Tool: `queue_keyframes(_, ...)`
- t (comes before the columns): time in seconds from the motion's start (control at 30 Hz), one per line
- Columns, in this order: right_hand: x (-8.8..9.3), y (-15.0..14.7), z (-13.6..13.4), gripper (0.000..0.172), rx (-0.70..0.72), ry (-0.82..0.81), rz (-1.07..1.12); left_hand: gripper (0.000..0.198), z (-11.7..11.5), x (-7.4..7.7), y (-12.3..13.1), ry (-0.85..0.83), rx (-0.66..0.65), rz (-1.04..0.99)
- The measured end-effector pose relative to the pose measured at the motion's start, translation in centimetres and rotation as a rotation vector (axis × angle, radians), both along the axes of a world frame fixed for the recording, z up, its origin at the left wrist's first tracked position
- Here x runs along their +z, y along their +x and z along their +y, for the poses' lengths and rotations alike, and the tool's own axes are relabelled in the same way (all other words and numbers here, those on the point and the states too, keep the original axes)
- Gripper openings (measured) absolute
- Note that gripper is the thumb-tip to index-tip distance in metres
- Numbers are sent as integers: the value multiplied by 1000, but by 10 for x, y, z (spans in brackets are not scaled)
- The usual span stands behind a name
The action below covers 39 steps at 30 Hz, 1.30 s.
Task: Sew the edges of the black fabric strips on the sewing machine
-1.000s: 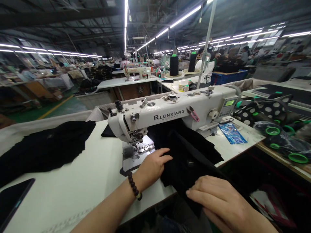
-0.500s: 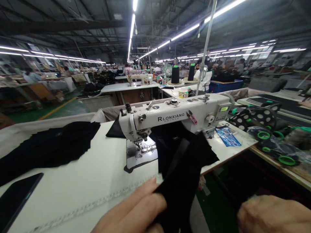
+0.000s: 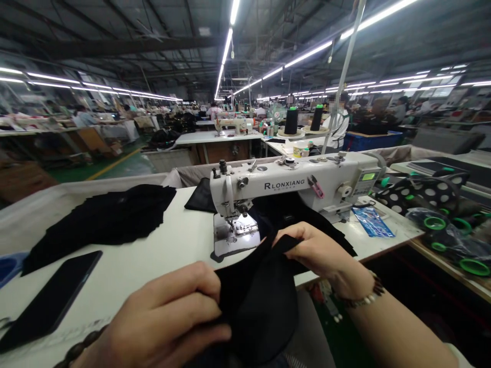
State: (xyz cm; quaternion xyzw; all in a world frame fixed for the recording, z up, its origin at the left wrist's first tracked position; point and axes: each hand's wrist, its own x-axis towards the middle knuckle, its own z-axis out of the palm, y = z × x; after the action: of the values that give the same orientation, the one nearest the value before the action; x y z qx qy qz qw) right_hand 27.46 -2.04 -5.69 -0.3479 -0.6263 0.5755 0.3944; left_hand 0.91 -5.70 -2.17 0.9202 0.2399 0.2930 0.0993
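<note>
A piece of black fabric [image 3: 261,306] hangs between my two hands in front of the sewing machine [image 3: 264,184]. At its left edge, my left hand [image 3: 172,312] is closed on the cloth, fingers bent and thumb below. My right hand [image 3: 307,248] pinches the upper right edge, close to the machine's metal needle plate [image 3: 233,240]. More black cloth [image 3: 286,207] lies under the machine arm, partly hidden by my right hand. The presser foot area stands just beyond the held fabric, apart from it.
A stack of black fabric pieces [image 3: 103,214] and a black phone [image 3: 49,296] lie on the left of the white table [image 3: 180,235]. Pink thread snips [image 3: 316,187] rest on the machine. At right are a blue packet [image 3: 373,222] and green-ended spools [image 3: 473,267].
My right hand has come up from the lower right and now grips the fabric's edge. The fabric is drawn out between both hands. The view has shifted a little left.
</note>
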Motion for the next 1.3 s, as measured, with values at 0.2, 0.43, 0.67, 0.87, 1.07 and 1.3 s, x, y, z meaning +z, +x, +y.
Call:
queue_keyframes(0.2, -3, -42, 17, 23, -53, 124, -132, 22, 37, -3, -23, -224, 366, 186)
queue_keyframes(0.43, 10, -71, 27, 33, -146, 445, -305, 56, 69, 10, -9, -477, 323, 167)
queue_keyframes(0.67, 19, -75, 29, 28, -140, 510, -289, 29, 88, 28, -15, -611, 152, 186)
queue_keyframes(0.87, 13, -85, 32, 23, -149, 452, -236, 20, 86, 25, -3, -553, 340, -81)
queue_keyframes(1.07, 1, -87, 33, 19, -144, 172, -72, 16, 83, 18, -11, -559, 420, -215)
queue_keyframes(1.3, -2, -88, 32, 25, -178, 138, -37, 18, 79, 10, -10, -583, 450, -383)
